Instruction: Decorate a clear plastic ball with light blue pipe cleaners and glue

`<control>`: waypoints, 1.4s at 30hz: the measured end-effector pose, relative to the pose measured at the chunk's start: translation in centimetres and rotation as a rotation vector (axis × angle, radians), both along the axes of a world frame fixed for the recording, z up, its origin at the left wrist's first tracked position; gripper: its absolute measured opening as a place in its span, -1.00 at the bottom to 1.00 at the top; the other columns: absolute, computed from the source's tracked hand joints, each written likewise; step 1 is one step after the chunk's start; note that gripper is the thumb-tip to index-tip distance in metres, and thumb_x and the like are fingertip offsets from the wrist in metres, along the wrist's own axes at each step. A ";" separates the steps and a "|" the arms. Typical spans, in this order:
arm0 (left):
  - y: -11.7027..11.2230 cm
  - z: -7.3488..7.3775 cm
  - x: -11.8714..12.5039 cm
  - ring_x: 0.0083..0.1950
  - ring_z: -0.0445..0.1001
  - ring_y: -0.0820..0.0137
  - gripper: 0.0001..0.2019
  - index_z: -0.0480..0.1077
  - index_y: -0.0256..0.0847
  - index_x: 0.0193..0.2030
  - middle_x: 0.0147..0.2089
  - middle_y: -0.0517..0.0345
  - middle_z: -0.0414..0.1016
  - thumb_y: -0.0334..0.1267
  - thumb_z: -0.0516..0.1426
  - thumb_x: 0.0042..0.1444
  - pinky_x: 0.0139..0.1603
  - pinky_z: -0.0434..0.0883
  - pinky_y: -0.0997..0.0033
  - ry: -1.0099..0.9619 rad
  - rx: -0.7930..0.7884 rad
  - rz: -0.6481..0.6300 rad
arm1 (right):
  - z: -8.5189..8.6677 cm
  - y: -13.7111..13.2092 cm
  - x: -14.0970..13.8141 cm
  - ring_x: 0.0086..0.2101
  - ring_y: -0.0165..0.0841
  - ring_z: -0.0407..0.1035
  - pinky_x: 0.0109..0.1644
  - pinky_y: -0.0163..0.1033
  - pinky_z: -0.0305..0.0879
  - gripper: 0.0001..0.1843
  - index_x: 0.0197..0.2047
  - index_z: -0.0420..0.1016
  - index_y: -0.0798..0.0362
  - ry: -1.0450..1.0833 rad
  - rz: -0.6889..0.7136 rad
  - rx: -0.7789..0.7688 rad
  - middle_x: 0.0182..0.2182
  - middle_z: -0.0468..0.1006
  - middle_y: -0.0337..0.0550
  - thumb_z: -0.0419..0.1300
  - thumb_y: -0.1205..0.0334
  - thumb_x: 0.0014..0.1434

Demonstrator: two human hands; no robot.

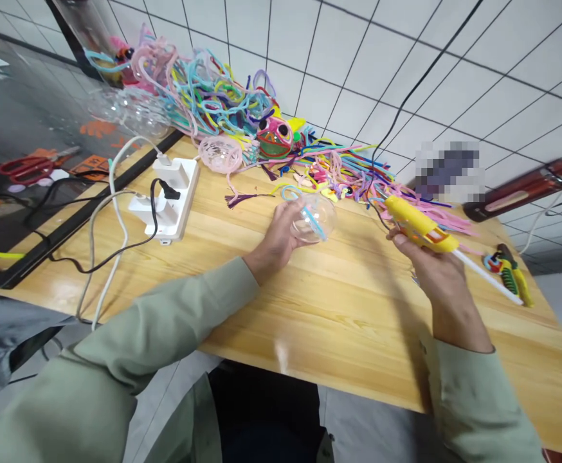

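My left hand (281, 235) is closed around the side of a clear plastic ball (323, 212), just above the wooden table. A light blue pipe cleaner (314, 223) runs across the ball, and a curl of it shows by my fingertips. Whether it lies inside or outside the ball I cannot tell. To the right, my right hand (430, 263) grips a yellow hot glue gun (420, 224), its nozzle pointing up and left. A white glue stick (488, 276) sticks out of the gun's back end. The nozzle and the ball are apart.
A heap of coloured pipe cleaners (213, 90) lies along the tiled wall, with a decorated ball (275, 136) in front. A white power strip (177, 199) with cables stands left. Pliers (512, 273) lie right, near a dark red flask (526, 190). Red-handled scissors (27, 168) lie far left.
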State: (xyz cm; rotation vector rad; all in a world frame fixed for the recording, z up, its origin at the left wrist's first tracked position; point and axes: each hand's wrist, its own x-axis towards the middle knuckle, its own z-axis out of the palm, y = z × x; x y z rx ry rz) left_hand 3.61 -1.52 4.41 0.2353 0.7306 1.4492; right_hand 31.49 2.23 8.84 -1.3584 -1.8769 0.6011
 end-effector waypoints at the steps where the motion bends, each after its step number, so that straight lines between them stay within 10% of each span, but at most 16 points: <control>1: 0.0 0.0 0.0 -0.03 0.66 0.28 -0.60 0.43 -0.06 0.08 0.08 0.09 0.59 -0.03 0.37 0.19 0.08 0.61 0.11 0.031 0.024 0.031 | -0.3 -0.3 -0.3 -0.07 -0.01 0.62 0.03 0.14 0.58 -0.73 -0.04 0.65 -0.12 0.057 0.038 -0.025 -0.09 0.74 -0.10 0.34 -0.04 0.28; 13: 0.0 0.1 0.2 0.05 0.66 0.15 -0.64 0.40 -0.09 -0.02 0.07 0.08 0.59 -0.06 0.38 0.15 0.05 0.65 0.06 0.098 0.124 -0.018 | -0.1 -4.2 -1.7 -0.21 -0.13 0.59 -0.13 -0.06 0.55 -0.75 -0.10 0.64 -0.06 -0.013 0.375 -0.165 -0.20 0.70 -0.11 0.33 -0.04 0.34; 42: -0.2 -0.4 0.2 -0.01 0.70 0.14 -0.58 0.43 -0.12 0.09 0.12 -0.02 0.62 0.03 0.34 0.21 0.01 0.65 0.11 0.113 0.191 -0.091 | 0.7 -4.5 -2.3 -0.21 -0.21 0.52 -0.10 -0.13 0.44 -0.91 -0.08 0.54 -0.10 -0.147 0.469 -0.005 -0.17 0.61 -0.15 0.25 0.11 0.43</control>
